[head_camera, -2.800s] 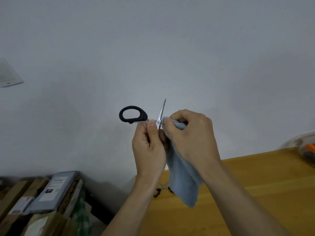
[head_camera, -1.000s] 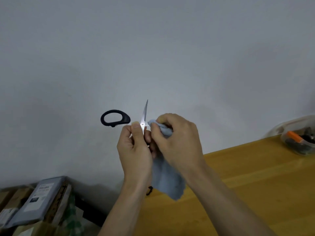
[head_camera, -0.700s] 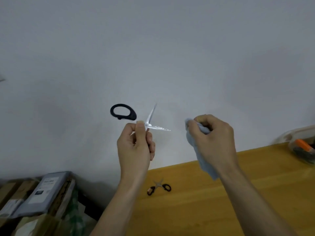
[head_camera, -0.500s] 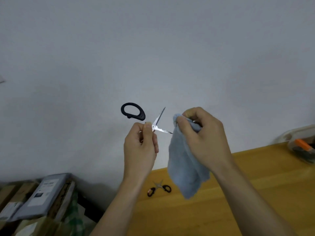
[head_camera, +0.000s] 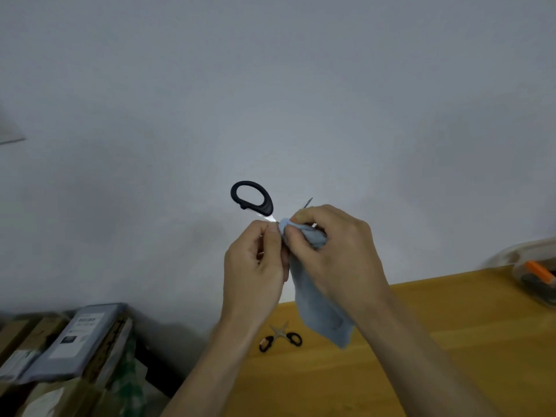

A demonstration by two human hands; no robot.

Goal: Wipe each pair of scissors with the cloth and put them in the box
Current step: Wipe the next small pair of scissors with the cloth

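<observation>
Scissors in hand: I see the black-handled steel scissors held up in the air in front of the grey wall, above the worktop's far left corner. One black handle loop sticks up to the left and a thin blade tip shows above the right hand; the blades stand apart, crossed.
Left hand: my left hand pinches the scissors near the pivot, thumb and fingers curled on the metal just below the loop.
Right hand: my right hand grips the soft grey-blue cloth bunched at the fingertips and pressed on a blade, with the rest of the cloth hanging down towards the worktop.
Step in hand: I judge this is the wiping of this pair, with the cloth close to the pivot; putting it away is not yet done.
Other scissors: a small pair of black-handled scissors lies open on the yellow wooden worktop near its far left corner, untouched, under my hands.
Box: the clear plastic box sits at the worktop's far right edge, well apart, with an orange-handled item inside.
Next move: I reckon the cloth must run along the blade towards the tip, keeping fingers off the edge, then close the blades before carrying them right to the box.
</observation>
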